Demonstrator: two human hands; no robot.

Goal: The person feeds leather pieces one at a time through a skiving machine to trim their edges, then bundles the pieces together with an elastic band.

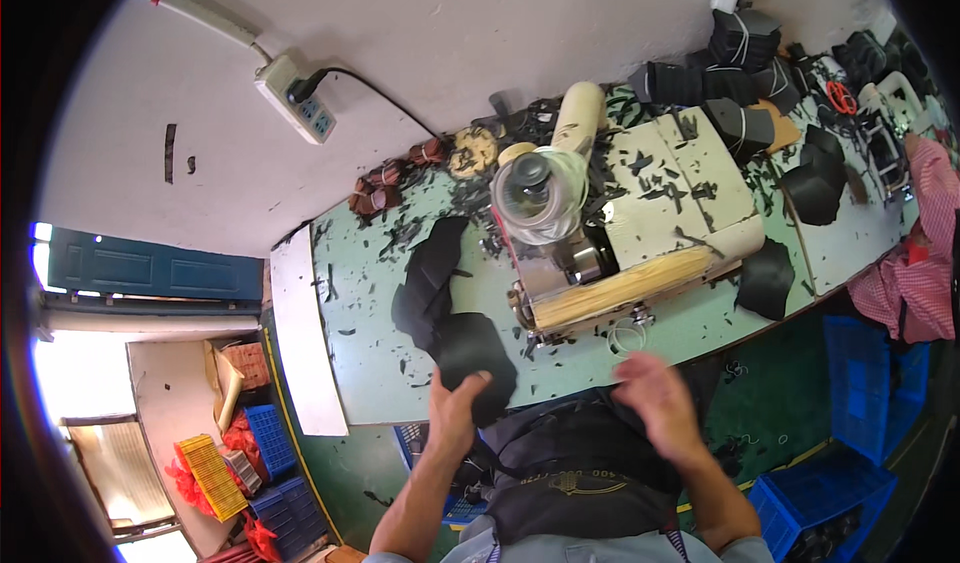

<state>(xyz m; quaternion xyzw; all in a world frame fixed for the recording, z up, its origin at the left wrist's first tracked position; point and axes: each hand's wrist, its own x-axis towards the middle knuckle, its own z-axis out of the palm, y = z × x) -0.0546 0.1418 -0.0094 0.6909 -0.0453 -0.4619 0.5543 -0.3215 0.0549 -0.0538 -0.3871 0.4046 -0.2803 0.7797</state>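
Observation:
At the near edge of the table, my left hand (455,408) grips a black leather-like piece (478,358), thumb on top and the other fingers hidden beneath it. More black pieces (428,283) lie loosely overlapped just beyond it. My right hand (660,408) hovers over my lap by the table edge, slightly blurred, fingers partly bent and apart, with nothing visible in it. Ahead of it stands a cream-coloured machine (640,188) with a metal roller (585,260), a wooden front bar (620,288) and a plastic-wrapped round part (540,193).
Black scraps litter the pale green table (360,363). Bundled black pieces (745,38) are stacked at the back right. Another person's pink checked sleeve (930,203) shows at the right. Blue crates (820,498) stand on the floor. A power strip (295,98) hangs on the wall.

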